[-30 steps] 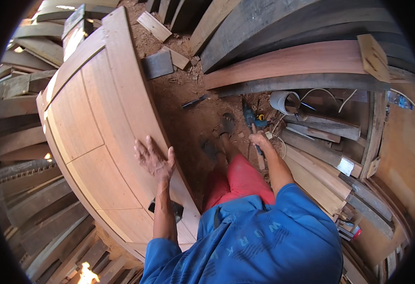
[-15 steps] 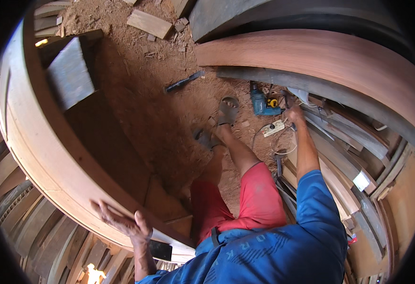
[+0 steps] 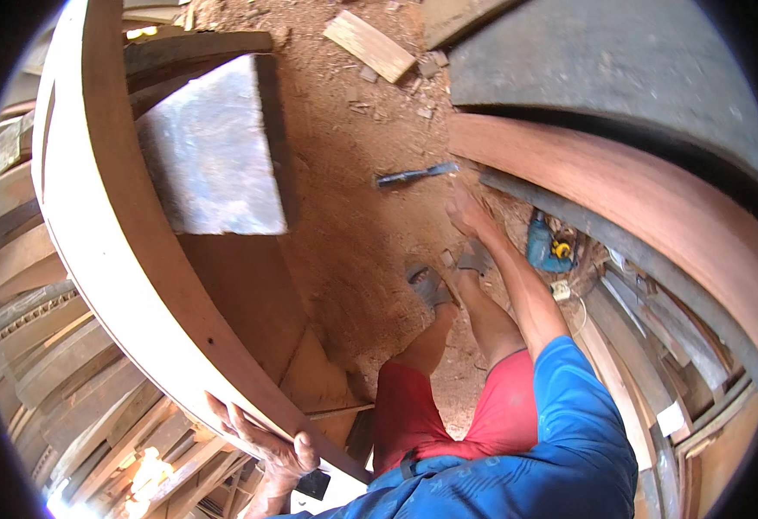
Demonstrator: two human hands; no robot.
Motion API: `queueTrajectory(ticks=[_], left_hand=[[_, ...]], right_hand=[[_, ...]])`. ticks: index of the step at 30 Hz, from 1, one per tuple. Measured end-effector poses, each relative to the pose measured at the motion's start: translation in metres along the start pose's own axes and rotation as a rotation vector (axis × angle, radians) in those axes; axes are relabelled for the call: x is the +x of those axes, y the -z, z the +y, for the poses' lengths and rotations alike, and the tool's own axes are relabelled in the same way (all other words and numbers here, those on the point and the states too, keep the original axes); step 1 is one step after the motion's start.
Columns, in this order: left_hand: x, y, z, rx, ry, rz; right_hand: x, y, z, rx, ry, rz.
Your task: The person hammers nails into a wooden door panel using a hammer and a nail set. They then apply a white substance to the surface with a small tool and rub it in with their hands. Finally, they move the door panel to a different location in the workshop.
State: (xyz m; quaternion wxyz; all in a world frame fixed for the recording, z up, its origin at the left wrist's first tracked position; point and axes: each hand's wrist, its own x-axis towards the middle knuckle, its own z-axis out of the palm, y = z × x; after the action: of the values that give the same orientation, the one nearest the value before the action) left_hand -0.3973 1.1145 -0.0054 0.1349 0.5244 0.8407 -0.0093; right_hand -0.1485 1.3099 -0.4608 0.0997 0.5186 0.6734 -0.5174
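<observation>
My left hand [image 3: 268, 448] lies with fingers stretched over the edge of a long curved pale wooden plank [image 3: 106, 251], near its close end. Ahead of me, my right hand [image 3: 472, 214] is held out over the sawdust-covered ground, fingers pointing forward and nothing seen in them. Just beyond its fingertips, a long dark tool with a flat paler end [image 3: 414, 175] lies on the ground; its exact kind is unclear. To the right of that hand is a blue-green power drill [image 3: 542, 242] with a round yellow part beside it.
A grey-white block [image 3: 215, 151] stands inside the plank's curve. A reddish curved board [image 3: 604, 177] and dark slabs line the right. A white power strip [image 3: 561, 290] sits below the drill. Stacked timber [image 3: 76, 381] fills the left. A wood offcut [image 3: 370, 45] lies farther off.
My right hand has left the spot beside the drill and moved left, toward the dark tool. My left hand stays on the plank. The whole view has shifted.
</observation>
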Motion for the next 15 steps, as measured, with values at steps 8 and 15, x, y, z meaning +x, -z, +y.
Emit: queueTrajectory(ticks=[8, 15], left_hand=[[-0.015, -0.001, -0.008, -0.112, 0.026, -0.019], [-0.002, -0.004, 0.009, -0.052, 0.029, 0.012]], right_hand=[[0.206, 0.076, -0.140, -0.463, 0.031, 0.369], [0.307, 0.034, -0.112, -0.474, 0.002, 0.302]])
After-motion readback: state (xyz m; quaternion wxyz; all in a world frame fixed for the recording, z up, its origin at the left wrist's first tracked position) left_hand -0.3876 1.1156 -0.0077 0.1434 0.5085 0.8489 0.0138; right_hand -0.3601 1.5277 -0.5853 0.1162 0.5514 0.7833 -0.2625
